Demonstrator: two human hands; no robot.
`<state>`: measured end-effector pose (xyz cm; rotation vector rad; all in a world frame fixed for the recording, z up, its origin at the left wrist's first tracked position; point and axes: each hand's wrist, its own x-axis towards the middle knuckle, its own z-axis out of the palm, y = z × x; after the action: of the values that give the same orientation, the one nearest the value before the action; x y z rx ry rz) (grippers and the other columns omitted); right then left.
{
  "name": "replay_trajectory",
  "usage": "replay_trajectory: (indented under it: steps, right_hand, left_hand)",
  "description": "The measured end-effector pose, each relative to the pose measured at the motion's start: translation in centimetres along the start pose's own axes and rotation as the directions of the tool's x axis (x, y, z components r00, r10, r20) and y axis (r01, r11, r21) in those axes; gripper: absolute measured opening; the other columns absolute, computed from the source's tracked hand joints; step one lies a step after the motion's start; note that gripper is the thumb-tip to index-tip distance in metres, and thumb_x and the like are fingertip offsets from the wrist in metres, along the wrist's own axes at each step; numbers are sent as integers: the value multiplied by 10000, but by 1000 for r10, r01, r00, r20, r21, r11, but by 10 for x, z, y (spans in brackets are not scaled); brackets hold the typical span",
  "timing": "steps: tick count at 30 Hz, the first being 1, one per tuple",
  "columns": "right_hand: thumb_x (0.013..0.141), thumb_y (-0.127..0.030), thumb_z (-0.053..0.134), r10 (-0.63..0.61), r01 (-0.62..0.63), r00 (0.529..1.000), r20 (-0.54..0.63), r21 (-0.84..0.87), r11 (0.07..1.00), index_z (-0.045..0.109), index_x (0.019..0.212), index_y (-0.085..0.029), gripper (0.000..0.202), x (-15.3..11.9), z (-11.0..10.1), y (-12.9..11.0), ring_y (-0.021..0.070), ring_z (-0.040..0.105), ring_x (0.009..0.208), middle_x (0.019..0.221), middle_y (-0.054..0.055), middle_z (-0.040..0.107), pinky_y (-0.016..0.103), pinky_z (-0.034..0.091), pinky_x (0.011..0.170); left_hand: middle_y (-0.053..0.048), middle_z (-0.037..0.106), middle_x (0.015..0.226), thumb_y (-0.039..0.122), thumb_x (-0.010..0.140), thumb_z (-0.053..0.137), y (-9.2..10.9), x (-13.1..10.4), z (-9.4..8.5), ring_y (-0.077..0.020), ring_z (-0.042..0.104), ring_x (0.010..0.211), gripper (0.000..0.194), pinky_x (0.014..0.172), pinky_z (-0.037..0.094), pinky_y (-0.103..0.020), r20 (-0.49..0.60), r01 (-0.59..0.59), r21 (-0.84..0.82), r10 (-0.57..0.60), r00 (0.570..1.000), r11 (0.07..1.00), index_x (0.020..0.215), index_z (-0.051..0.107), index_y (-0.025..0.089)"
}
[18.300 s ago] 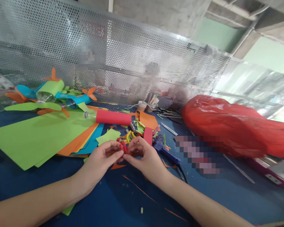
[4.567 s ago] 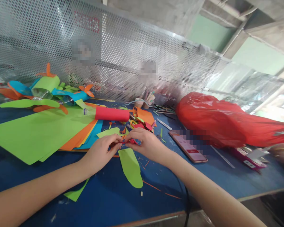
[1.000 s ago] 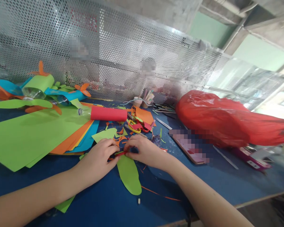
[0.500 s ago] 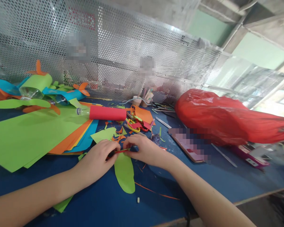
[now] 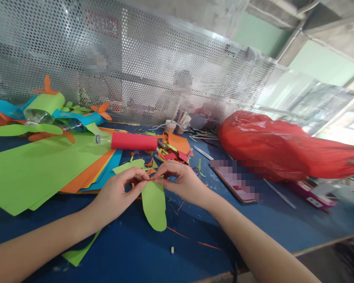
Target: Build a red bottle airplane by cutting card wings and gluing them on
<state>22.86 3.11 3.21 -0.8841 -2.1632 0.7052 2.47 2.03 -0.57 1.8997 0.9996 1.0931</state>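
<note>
A thin red paper strip point(image 5: 150, 179) is stretched between my two hands, just above the blue table. My left hand point(image 5: 120, 193) pinches its left end between thumb and fingers, while my right hand point(image 5: 185, 183) pinches the right end. Right beneath the strip is a green paper petal point(image 5: 154, 208) with a rounded lower end; whether it is joined to the strip is hidden by my fingers. Behind my hands lies a plastic bottle wrapped in red paper point(image 5: 135, 141). Another green paper piece point(image 5: 129, 167) and orange scraps lie just beyond my fingertips.
Coloured paper sheets point(image 5: 44, 165) and paper-covered bottles point(image 5: 48, 103) fill the left. Scissors point(image 5: 172, 154) lie among scraps behind my right hand. A phone point(image 5: 237, 184), a red plastic bag point(image 5: 265, 145) and a purple box point(image 5: 312, 196) occupy the right. A perforated metal screen point(image 5: 165, 51) stands behind.
Both hands have risen slightly away from me, with the red strip held between them. The green petal has shifted a little the same way. My left fingers are more extended now.
</note>
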Motion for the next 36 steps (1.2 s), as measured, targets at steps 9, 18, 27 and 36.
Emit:
replay_trajectory:
  steps: [9,18,27,36]
  right_hand:
    - [796,-219,646,143,-134,989,-33,184,974,612,869,-183,88,1,5,2,134,599,777,871,22,638,290,503,739]
    - [748,-249,700,177,-161,984,-30,287,944,580,838,-188,162,1,7,6,121,579,742,836,5,610,272,490,710]
    - [759,-275,694,173,-153,984,-34,329,932,591,770,-185,137,0,8,4,132,592,749,796,4,615,293,505,725]
    - [745,-258,704,176,-161,984,-27,283,945,587,935,-191,233,2,7,7,123,583,737,840,10,622,273,502,682]
  left_hand:
    - [-13,659,917,295,827,572,2,2,1,-171,644,886,136,797,541,-306,-3,83,-167,-84,996,982,932,591,212]
    - [-18,714,869,347,795,602,0,5,1,-190,681,829,192,747,560,-329,20,177,-283,-178,984,943,925,596,205]
    - [-7,712,860,349,800,606,1,3,1,-180,677,810,187,730,557,-317,2,152,-283,-158,987,947,928,624,213]
    - [-23,730,870,337,785,615,2,5,0,-201,692,825,185,723,566,-336,-19,155,-292,-167,986,944,912,607,203]
